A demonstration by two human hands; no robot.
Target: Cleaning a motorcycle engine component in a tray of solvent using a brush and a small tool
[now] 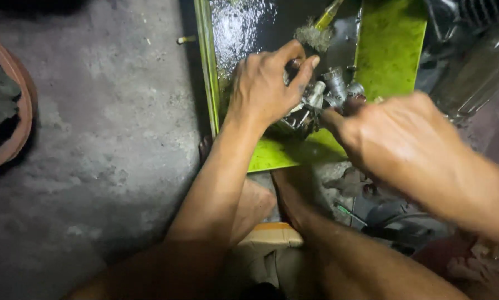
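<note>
I see the left hand point(263, 86) gripping the metal carburetor point(321, 100) over the green tray point(391, 50); right hand point(399, 139) pinches it (oily; it could slip into the tray's near corner).

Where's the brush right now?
In the head view, the brush lies at the top centre in the green tray, in dark liquid just beyond the left hand and the metal part.
</note>
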